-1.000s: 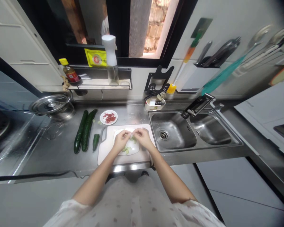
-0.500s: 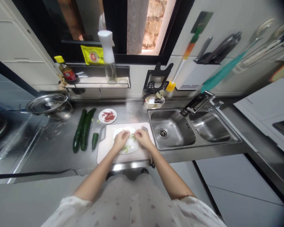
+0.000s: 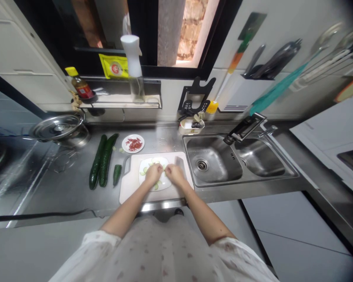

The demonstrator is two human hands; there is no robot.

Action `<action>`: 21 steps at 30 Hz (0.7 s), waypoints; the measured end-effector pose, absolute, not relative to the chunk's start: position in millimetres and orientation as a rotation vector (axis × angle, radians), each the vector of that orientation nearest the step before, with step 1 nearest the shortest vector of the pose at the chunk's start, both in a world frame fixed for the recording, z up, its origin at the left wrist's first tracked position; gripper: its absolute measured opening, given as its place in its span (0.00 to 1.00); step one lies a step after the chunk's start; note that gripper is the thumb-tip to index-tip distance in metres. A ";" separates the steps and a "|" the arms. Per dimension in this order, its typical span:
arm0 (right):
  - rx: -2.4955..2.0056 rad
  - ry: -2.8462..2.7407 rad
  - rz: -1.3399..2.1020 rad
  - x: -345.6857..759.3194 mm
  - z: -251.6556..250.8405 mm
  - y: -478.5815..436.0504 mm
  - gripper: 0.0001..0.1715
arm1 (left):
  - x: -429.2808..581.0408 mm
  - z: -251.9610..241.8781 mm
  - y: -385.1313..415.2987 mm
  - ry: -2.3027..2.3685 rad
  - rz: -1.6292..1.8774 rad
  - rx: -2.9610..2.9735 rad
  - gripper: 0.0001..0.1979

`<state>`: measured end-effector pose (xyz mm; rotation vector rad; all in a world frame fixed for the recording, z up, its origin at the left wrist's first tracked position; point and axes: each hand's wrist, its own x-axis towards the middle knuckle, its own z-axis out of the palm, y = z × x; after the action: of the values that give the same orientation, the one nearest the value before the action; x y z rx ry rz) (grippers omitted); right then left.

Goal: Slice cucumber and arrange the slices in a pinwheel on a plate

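Note:
A white plate (image 3: 144, 175) with pale green cucumber slices (image 3: 145, 170) sits on a white cutting board (image 3: 131, 188) at the counter's front edge. My left hand (image 3: 153, 173) and my right hand (image 3: 173, 174) hover close together over the plate, fingers curled and pinched toward each other. What they pinch is too small to make out. A knife (image 3: 180, 163) lies on the board just right of my right hand.
Two whole cucumbers (image 3: 101, 165) and a short cucumber end (image 3: 117, 174) lie left of the board. A small dish of red bits (image 3: 133, 143) stands behind. A lidded pot (image 3: 60, 128) is far left, a double sink (image 3: 238, 162) on the right.
Both hands have drawn closer together over the plate and shifted slightly toward me. The view has crept a little nearer the counter.

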<state>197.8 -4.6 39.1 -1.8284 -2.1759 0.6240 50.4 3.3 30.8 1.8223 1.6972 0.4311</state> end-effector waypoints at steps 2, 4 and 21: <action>-1.834 -2.227 0.591 197.0 38.6 -3.6 0.10 | 51.9 30.7 4.6 1.690 0.429 1.829 0.09; -1.845 -2.272 0.545 196.4 38.4 -2.8 0.10 | 53.2 31.4 5.5 1.688 0.421 1.825 0.08; -1.985 -2.468 0.517 192.8 44.6 -0.2 0.16 | 60.4 37.6 4.0 1.772 0.239 1.866 0.10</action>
<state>192.8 -0.2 44.6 -1.9846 -2.4680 0.5170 60.4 4.0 37.6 1.8656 1.7724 0.2394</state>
